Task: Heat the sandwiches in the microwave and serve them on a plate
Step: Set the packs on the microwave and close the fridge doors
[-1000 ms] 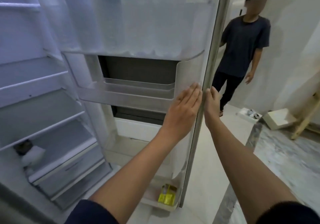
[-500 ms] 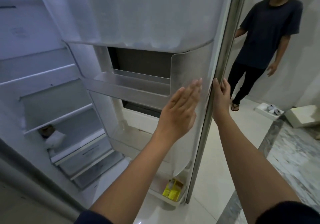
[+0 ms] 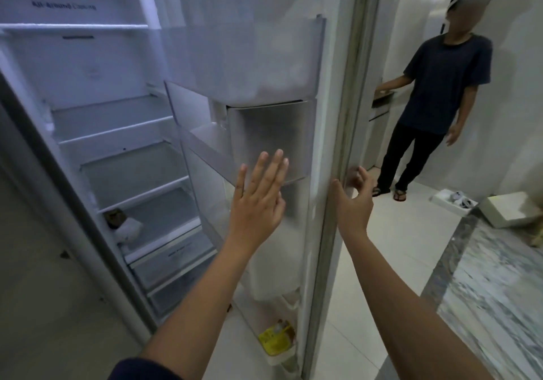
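left hand point(image 3: 258, 200), right hand point(image 3: 352, 200) both open at fridge door point(image 3: 318, 115)
yellow pack point(image 3: 275, 337) in bottom door bin point(image 3: 279, 361); inside label point(image 3: 63, 6) reads "all-around..."

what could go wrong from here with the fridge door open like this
1. The right hand is at the edge of the door with its fingers loosely curled. If the door swings shut, they might get pinched.
2. A second person stands beyond the door, so pushing it wider could hit them.
3. The yellow pack low in the door could tip out on a hard swing.
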A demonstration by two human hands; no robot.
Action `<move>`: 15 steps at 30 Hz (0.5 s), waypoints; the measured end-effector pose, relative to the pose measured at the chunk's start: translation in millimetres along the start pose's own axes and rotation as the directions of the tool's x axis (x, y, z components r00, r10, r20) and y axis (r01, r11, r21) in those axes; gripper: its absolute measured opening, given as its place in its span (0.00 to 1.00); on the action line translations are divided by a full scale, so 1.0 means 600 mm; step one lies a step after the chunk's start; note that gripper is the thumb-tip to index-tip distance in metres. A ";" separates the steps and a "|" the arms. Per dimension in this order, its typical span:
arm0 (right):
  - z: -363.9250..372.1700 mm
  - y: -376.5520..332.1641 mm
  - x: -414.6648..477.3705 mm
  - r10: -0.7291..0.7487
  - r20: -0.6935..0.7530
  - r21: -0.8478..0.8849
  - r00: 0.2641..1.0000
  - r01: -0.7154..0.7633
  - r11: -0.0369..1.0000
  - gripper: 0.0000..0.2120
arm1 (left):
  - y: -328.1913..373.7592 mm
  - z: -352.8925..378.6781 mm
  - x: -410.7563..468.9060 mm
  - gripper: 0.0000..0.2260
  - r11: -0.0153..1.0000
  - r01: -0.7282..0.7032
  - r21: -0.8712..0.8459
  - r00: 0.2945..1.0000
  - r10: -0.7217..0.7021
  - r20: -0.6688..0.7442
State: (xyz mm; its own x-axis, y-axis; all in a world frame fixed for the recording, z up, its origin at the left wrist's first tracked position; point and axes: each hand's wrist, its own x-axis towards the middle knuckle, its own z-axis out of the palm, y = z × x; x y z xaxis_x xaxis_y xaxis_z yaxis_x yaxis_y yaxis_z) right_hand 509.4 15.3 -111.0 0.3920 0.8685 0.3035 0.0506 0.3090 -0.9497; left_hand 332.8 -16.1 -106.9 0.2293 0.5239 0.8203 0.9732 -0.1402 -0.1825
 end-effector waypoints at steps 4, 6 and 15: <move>0.038 -0.025 -0.086 -0.069 0.029 -0.117 0.997 0.072 0.991 0.24 | -0.065 -0.048 -0.039 0.30 0.992 0.123 -0.037 0.991 -0.120 0.062; 0.061 -0.034 -0.124 -0.103 0.079 -0.166 0.992 0.115 0.979 0.24 | -0.091 -0.074 -0.053 0.32 0.976 0.198 -0.091 0.977 -0.190 0.095; 0.167 -0.099 -0.169 -0.344 0.325 0.010 0.881 0.361 0.932 0.08 | -0.154 -0.180 -0.005 0.21 0.765 0.432 -0.477 0.895 -0.426 0.128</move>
State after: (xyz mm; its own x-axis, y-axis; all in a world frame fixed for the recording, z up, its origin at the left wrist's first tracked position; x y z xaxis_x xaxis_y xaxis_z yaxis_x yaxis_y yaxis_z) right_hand 374.7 -52.2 -77.7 0.0294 0.7845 0.6194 0.1800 0.6054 -0.7753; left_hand 240.1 -95.6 -33.8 -0.2072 0.6362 0.7432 0.8343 -0.2818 0.4739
